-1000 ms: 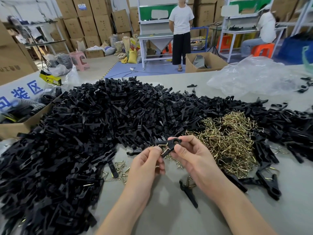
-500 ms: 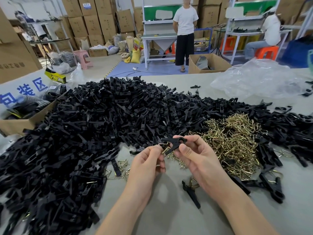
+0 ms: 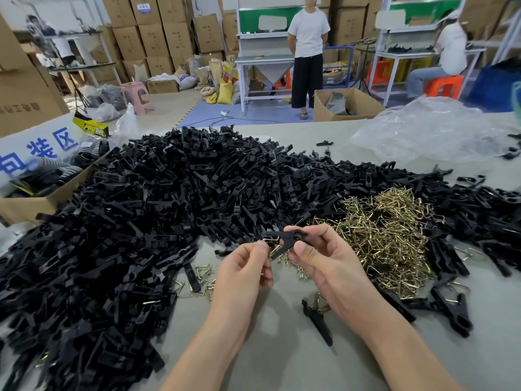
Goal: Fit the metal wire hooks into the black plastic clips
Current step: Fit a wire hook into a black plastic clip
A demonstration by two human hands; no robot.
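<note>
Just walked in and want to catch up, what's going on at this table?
A person is assembling clips by hand. The right hand holds a black plastic clip while the left hand pinches a metal wire hook against it; whether it is seated is unclear. A pile of black clips lies left and behind, a heap of loose hooks to the right, and one clip with a hook lies near the right wrist.

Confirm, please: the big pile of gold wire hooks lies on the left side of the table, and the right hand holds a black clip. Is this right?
Not quite. The head view shows the pile of gold wire hooks on the right side of the table, not the left. The right hand does hold a black clip.
</note>
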